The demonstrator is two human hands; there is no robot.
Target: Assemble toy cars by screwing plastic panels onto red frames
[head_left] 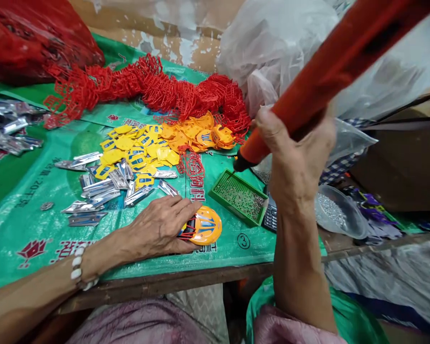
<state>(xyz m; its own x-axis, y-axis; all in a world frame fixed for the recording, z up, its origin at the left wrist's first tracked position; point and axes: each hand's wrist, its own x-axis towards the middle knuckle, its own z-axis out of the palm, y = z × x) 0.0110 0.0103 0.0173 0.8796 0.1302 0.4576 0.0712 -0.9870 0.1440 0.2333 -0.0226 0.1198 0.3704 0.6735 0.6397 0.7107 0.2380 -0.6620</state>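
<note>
My left hand (162, 226) lies on the green sheet and pinches an orange round plastic piece (205, 225) with a red part set in it, near the table's front edge. My right hand (296, 152) is wrapped round an orange electric screwdriver (318, 71), held tilted. Its black tip touches down into a small green tray (238, 196) filled with tiny screws. The tray sits just right of the orange piece.
Several yellow and orange plastic pieces (157, 143) and silver metal strips (100, 191) lie in the middle. Red plastic frames (157, 88) are heaped behind. A clear bowl of screws (338, 210), a phone (271, 217) and white bags (294, 43) stand at right.
</note>
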